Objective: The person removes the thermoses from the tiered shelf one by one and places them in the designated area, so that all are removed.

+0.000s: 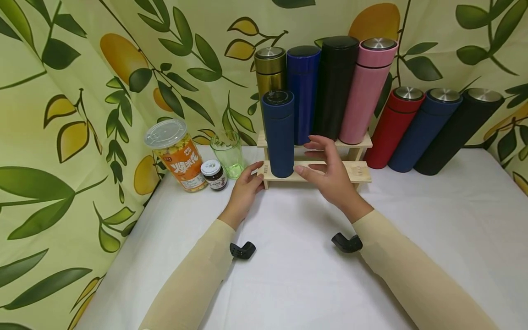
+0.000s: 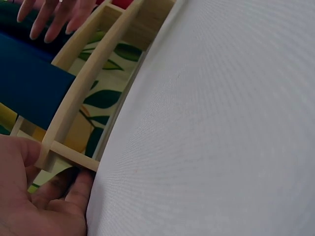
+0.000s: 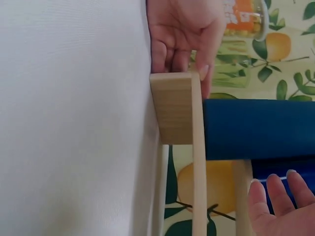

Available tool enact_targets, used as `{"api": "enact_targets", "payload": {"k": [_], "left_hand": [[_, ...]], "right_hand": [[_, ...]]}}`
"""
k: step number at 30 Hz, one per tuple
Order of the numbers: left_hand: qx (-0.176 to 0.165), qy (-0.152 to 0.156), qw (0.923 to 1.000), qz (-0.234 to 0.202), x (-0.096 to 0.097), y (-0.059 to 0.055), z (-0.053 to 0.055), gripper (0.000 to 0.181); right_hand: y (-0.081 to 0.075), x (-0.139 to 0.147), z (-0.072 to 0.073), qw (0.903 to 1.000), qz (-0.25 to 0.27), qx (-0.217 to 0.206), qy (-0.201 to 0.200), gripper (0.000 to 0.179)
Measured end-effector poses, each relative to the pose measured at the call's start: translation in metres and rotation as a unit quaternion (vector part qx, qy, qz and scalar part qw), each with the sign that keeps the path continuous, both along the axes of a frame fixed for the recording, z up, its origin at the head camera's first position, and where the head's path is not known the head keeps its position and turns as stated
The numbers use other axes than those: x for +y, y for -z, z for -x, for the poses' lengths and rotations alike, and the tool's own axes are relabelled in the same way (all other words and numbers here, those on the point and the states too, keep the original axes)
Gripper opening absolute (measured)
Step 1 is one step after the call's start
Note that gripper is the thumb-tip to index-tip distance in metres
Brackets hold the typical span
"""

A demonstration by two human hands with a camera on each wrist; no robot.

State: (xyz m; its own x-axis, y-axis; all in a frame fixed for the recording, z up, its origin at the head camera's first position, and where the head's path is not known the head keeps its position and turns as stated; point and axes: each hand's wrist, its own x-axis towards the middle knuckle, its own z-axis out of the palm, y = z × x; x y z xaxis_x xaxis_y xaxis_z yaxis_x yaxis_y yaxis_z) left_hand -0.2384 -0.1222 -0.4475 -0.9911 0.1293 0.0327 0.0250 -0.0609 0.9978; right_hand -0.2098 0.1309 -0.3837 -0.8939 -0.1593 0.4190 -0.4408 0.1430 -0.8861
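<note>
A two-tier wooden stand (image 1: 330, 176) has its left front corner gripped by my left hand (image 1: 243, 195); in the left wrist view the thumb lies by the top edge, the other fingers at the end leg. On the lower step, at its left end, a matte blue thermos flask (image 1: 278, 137) stands upright. My right hand (image 1: 336, 181), fingers spread and holding nothing, hovers over the same step just right of this flask. Behind, the upper step carries a gold flask (image 1: 270, 68), a glossy blue flask (image 1: 303, 91), a black flask (image 1: 336, 87) and a pink flask (image 1: 367, 96).
Right of the stand stand a red flask (image 1: 392, 130), a blue flask (image 1: 425, 130) and a black flask (image 1: 455, 133). On the left are a popcorn tub (image 1: 179, 160), a small dark jar (image 1: 215, 176) and a green glass (image 1: 228, 153). A patterned curtain (image 1: 103, 82) borders the white-covered table (image 1: 284, 275).
</note>
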Motion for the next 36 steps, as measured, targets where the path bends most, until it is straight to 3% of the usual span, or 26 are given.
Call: {"api": "enact_targets", "payload": {"k": [15,27,36], "left_hand": [[0.007,0.005,1.0,0.004,-0.002,0.001,0.002,0.047],[0.004,0.014,0.9997,0.017,-0.002,0.0,0.001,0.047],[0.005,0.009,0.9998,0.016,-0.002,0.001,0.002,0.047]], "right_hand": [[-0.003,-0.036,0.023,0.9993,0.021,0.007,0.03,0.081],[-0.004,-0.057,0.03,0.9969,0.052,0.006,0.059,0.084],[-0.006,-0.065,0.034,0.9951,0.034,0.004,0.093,0.085]]}}
